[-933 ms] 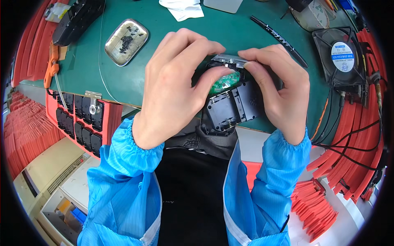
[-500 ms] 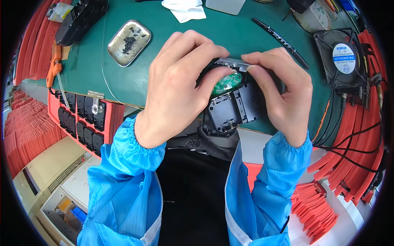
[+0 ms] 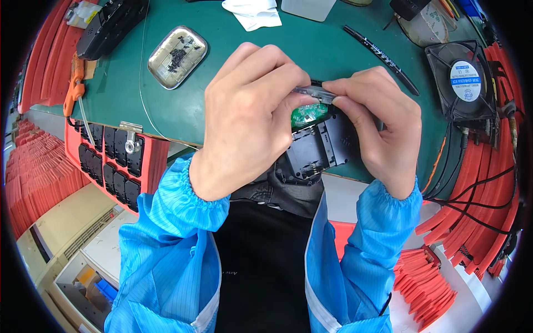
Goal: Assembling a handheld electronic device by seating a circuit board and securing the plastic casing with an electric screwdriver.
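Between both hands is a small flat, clear-grey strip (image 3: 317, 93), pinched at its two ends. My left hand (image 3: 247, 114) is closed, its thumb and forefinger on the strip's left end. The thumb and forefinger of my right hand (image 3: 383, 114) pinch the right end. Just below the strip lies a green circuit board (image 3: 309, 115), partly covered by my left thumb. It sits in an opened black plastic housing (image 3: 311, 152) with a rectangular bay, at the table's near edge. My left hand hides part of the housing's left side.
A metal tray (image 3: 176, 57) holds small black pieces. A black marker (image 3: 382, 60) lies right of it, near a black fan (image 3: 462, 80). An orange glue gun (image 3: 74, 91) and a red foam tray (image 3: 111, 161) of black parts are at left. Cables (image 3: 477, 197) hang at right.
The strip has come slightly down and tilted, now closer to the circuit board. My left hand has shifted a little to the right; both hands keep their pinch.
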Tool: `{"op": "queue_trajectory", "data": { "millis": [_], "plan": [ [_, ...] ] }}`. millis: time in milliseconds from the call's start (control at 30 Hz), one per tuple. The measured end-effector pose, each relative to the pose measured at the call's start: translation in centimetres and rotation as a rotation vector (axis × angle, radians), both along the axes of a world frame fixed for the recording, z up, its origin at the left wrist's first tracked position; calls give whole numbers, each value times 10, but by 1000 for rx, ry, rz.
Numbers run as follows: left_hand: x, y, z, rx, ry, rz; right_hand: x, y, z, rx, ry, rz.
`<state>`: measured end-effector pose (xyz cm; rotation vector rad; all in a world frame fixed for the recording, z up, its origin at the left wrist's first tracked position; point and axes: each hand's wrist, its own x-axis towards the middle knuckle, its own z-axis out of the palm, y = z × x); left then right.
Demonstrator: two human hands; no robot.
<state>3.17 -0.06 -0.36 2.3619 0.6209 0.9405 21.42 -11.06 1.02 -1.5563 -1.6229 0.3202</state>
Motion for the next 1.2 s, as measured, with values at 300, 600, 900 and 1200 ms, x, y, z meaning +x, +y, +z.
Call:
{"op": "queue_trajectory", "data": {
  "millis": [300,600,900,1200],
  "plan": [
    [-8,2,1,-96,18,12,3,3,-7,27,-1,-62],
    [-7,4,-2,-79,63,-17,1,0,-2,-36,2,-35],
    [-8,-2,3,-69,17,40,2,1,-4,-20,-11,-73],
    [-21,1,-2,-20,55,-89,-1,2,-4,-72,71,-107]
  ]
}}
